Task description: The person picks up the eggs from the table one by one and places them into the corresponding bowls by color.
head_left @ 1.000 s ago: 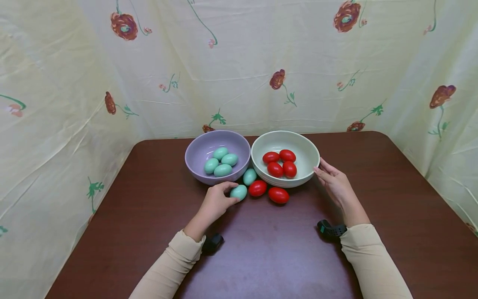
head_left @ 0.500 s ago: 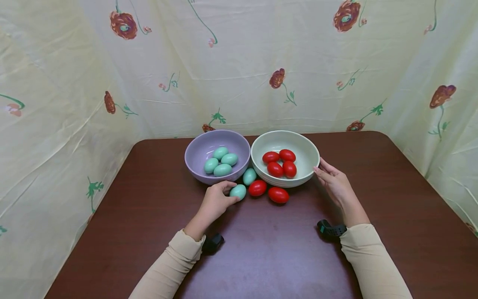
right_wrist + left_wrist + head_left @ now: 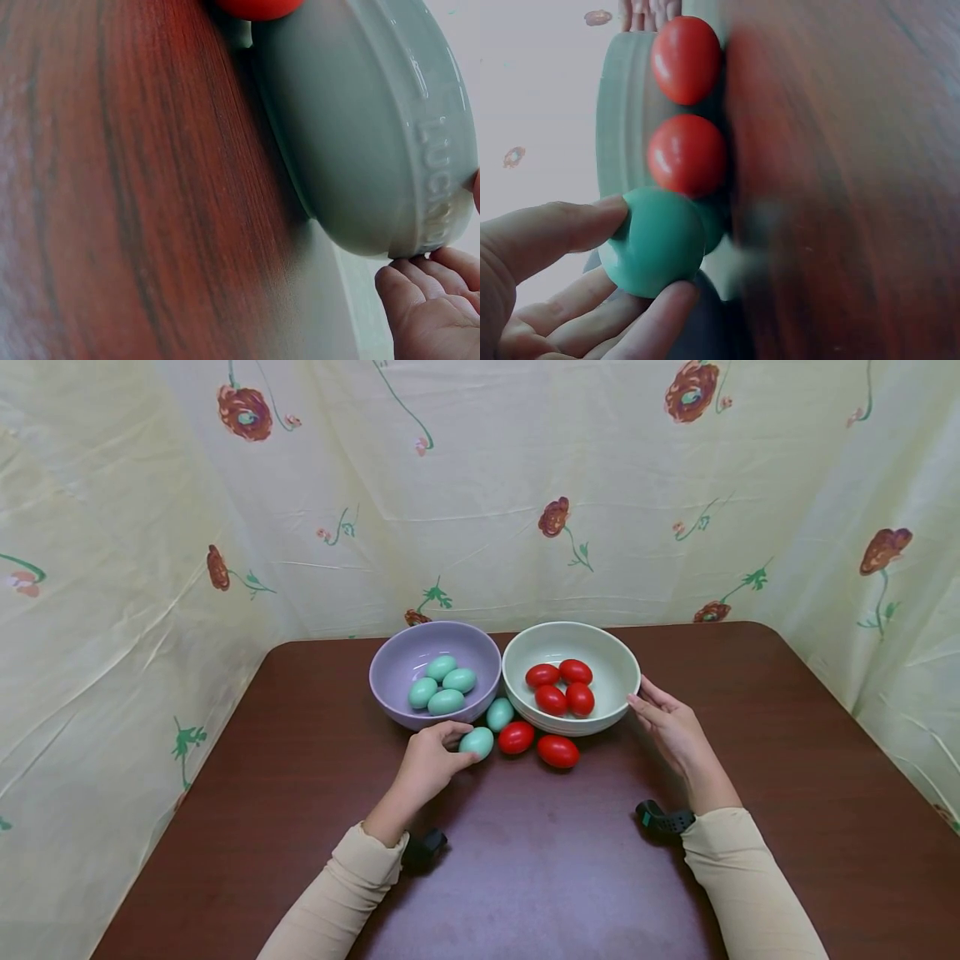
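- Currently, left hand (image 3: 430,764) pinches a green egg (image 3: 476,743) near the purple bowl (image 3: 393,672); right hand (image 3: 677,735) holds the pale bowl (image 3: 617,668).
- Apparently done: four eggs (image 3: 422,692) per bowl.
- Remaining: held egg, one green, two red eggs (image 3: 558,752).

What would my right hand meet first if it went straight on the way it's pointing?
The pale green bowl. Your right hand seems to touch its side, so it would likely push against that; any gap is hard to judge.
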{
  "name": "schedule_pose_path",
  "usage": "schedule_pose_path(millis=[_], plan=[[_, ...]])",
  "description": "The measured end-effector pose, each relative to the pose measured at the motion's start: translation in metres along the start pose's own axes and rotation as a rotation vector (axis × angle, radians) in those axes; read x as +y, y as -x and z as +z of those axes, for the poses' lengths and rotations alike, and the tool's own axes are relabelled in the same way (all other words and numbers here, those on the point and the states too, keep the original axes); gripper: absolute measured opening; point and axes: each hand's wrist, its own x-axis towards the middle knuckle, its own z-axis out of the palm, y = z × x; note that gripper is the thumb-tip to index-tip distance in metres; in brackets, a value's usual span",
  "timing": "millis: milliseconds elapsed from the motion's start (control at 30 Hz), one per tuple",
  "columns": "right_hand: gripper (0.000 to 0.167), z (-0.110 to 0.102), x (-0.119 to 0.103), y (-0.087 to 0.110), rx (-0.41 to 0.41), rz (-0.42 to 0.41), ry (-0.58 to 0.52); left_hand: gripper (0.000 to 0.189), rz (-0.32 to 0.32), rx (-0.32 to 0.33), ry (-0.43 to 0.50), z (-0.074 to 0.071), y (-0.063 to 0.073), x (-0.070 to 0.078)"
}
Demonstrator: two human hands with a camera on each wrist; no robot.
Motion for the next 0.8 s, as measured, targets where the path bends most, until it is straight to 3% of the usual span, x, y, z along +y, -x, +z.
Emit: schedule_pose_path(millis=[500, 800], plan=[[0.076, 0.000, -0.002, -0.001, -0.001, -0.005, -0.030, 0.041, -0.004, -0.074, 0.129, -0.030, 0.004, 0.021], [0.077, 0.000, -0.001, -0.001, 0.005, 0.011, -0.003, 0.045, 0.011, -0.094, 0.115, -0.053, -0.002, 0.033]])
